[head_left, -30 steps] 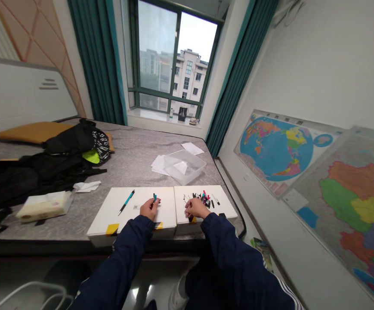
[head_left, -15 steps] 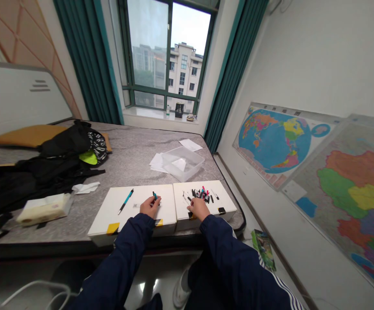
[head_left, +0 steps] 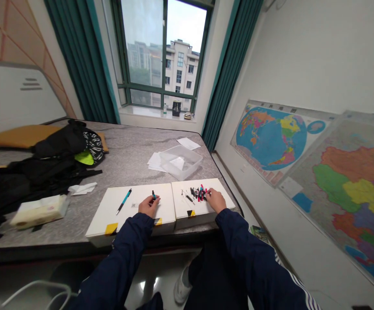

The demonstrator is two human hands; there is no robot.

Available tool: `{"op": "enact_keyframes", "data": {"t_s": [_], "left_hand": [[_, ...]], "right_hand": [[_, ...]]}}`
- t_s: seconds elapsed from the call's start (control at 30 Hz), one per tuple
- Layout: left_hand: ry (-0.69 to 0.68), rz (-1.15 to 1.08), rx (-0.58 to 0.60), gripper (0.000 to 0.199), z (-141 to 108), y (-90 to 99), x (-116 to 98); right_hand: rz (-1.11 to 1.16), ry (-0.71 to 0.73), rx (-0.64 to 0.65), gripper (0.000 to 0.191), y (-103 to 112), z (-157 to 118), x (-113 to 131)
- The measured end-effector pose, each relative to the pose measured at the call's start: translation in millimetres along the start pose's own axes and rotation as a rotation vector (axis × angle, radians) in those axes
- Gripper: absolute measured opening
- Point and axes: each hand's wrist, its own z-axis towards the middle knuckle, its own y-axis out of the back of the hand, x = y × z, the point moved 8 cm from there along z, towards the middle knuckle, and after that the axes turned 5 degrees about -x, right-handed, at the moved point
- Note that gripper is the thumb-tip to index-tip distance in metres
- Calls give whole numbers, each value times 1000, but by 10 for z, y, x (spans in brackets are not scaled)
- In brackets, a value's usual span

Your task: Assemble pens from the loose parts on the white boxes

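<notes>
My left hand (head_left: 148,206) is closed on a small teal and black pen part (head_left: 153,195) above the left white box (head_left: 164,206). To its left on the same box lies a teal and black pen (head_left: 124,201). My right hand (head_left: 216,200) is over the right white box (head_left: 180,209), its fingertips at the right side of a pile of black, red and teal pen parts (head_left: 198,193). Whether its fingers hold a part is too small to tell. A few thin pieces lie left of the pile.
Behind the boxes are a clear plastic bin (head_left: 182,162) and white papers (head_left: 188,143). A tissue pack (head_left: 40,211), a crumpled tissue (head_left: 82,188) and black bags (head_left: 44,163) lie at the left. The table's edge runs just in front of the boxes.
My right hand has moved right, from the front left of the pile to its right side. My left hand still holds the teal part. The view has shifted slightly.
</notes>
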Motion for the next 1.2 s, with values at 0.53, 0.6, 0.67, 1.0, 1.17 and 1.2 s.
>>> {"op": "enact_keyframes", "data": {"t_s": [0.53, 0.6, 0.67, 1.0, 1.17, 1.2], "left_hand": [[92, -170, 3, 32, 11, -1, 29], [105, -241, 8, 32, 2, -12, 4], [109, -277, 13, 32, -5, -16, -19], [133, -384, 50, 29, -19, -15, -8], [141, -390, 55, 29, -17, 5, -50], [143, -385, 61, 29, -17, 4, -57]], "right_hand": [[-29, -60, 151, 11, -177, 190, -579], [-19, -70, 169, 10, -205, 183, -548], [-9, -70, 172, 10, -215, 177, -486], [197, 285, 239, 8, -368, -82, 420], [167, 292, 198, 8, -393, -128, 589], [151, 282, 198, 7, -398, -118, 592]]}}
